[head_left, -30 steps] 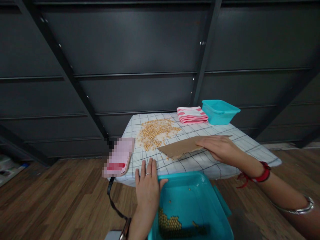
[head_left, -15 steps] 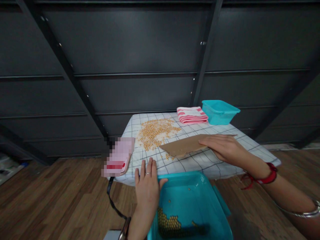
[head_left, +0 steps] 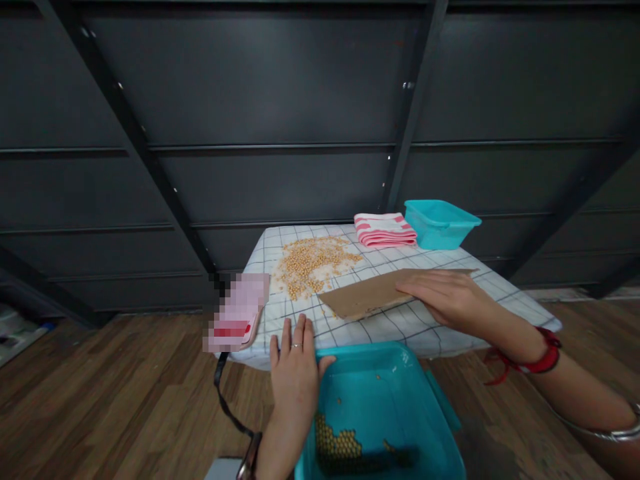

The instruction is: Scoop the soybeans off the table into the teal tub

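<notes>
My left hand (head_left: pixel 296 373) grips the near-left rim of a teal plastic tub (head_left: pixel 400 427), thumb inside the rim, fingers stretched up against the table edge. The tub sits below the table's near edge and has yellow beans (head_left: pixel 337 443) in its bottom. My right hand (head_left: pixel 450 293) lies flat on a brown cardboard sheet (head_left: pixel 365 293) and presses it onto the checked tablecloth (head_left: pixel 350 327). The sheet's left edge lies just short of a pile of yellow beans (head_left: pixel 313 263) spread across the cloth.
A folded pink-and-white striped towel (head_left: pixel 384 230) and a second teal tub (head_left: pixel 439 223) stand at the table's far right. A pink blurred object (head_left: pixel 237 313) with a dark strap hangs at the table's left corner. Dark metal wall behind, wooden floor around.
My right hand and the cardboard have slid slightly to the right and back toward me. The left hand and the tub have stayed put.
</notes>
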The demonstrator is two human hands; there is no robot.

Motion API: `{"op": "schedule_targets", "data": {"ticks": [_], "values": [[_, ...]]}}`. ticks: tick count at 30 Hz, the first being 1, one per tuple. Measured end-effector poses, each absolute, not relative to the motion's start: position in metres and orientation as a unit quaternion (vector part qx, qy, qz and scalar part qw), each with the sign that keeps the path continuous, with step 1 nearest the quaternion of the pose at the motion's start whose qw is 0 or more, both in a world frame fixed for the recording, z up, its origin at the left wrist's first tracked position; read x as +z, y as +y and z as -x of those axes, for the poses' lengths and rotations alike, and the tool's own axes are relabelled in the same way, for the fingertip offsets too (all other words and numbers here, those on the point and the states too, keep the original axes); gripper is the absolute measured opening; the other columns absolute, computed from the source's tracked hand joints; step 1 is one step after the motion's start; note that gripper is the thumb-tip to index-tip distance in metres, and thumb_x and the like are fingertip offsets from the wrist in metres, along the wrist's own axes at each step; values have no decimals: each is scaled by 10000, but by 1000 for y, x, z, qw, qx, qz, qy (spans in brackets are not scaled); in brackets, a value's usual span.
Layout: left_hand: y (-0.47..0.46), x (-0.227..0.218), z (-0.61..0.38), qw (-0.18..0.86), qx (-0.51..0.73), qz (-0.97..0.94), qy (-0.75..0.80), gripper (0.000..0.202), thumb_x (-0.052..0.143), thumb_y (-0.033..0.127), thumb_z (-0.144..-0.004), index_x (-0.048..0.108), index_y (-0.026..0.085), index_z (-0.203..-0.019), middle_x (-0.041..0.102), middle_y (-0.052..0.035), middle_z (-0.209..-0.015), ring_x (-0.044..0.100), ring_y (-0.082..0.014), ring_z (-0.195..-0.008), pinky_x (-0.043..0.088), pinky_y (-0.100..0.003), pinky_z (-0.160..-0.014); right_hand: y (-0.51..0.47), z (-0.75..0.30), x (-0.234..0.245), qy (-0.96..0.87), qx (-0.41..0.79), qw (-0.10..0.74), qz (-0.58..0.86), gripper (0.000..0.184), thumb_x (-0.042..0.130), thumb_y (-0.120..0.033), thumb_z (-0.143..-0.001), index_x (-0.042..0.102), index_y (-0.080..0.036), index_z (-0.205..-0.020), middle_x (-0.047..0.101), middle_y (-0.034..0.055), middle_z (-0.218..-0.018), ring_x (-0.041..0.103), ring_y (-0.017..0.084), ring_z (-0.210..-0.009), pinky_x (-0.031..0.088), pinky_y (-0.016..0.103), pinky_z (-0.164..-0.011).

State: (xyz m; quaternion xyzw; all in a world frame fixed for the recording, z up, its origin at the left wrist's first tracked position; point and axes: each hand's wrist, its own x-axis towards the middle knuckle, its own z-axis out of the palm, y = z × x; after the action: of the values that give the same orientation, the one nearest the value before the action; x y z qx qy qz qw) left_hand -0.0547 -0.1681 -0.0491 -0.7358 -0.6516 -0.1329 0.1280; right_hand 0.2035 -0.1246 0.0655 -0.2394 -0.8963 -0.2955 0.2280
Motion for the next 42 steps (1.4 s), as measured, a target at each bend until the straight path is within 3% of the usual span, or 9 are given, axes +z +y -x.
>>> {"op": "schedule_targets", "data": {"ticks": [14,26,42], "values": [[-169,-45,54,116,-131,735,-655,559,510,442,-777,471,151,-1252,505,-118,-1316,419,-315,-1229,399,-521,-966,-131,-224,62,-897,-292,218,249,304,364,-28,-801,594,-174,-936,697,44,-854,652,149,-780,533,272,-714],[-168,-50,57,122,-144,739,-646,564,496,464,-777,464,178,-1262,510,-123,-1312,412,-317,-1235,394,-515,-966,-133,-223,67,-911,-289,180,231,391,351,-5,-777,612,-200,-994,691,22,-874,636,149,-804,520,286,-735],[-168,-53,56,124,-143,736,-650,535,478,439,-792,459,193,-1267,505,-127,-1317,414,-314,-1233,383,-523,-967,-121,-221,61,-899,-288,214,251,330,358,-31,-794,612,-169,-952,694,58,-896,646,161,-829,531,293,-729]]}}
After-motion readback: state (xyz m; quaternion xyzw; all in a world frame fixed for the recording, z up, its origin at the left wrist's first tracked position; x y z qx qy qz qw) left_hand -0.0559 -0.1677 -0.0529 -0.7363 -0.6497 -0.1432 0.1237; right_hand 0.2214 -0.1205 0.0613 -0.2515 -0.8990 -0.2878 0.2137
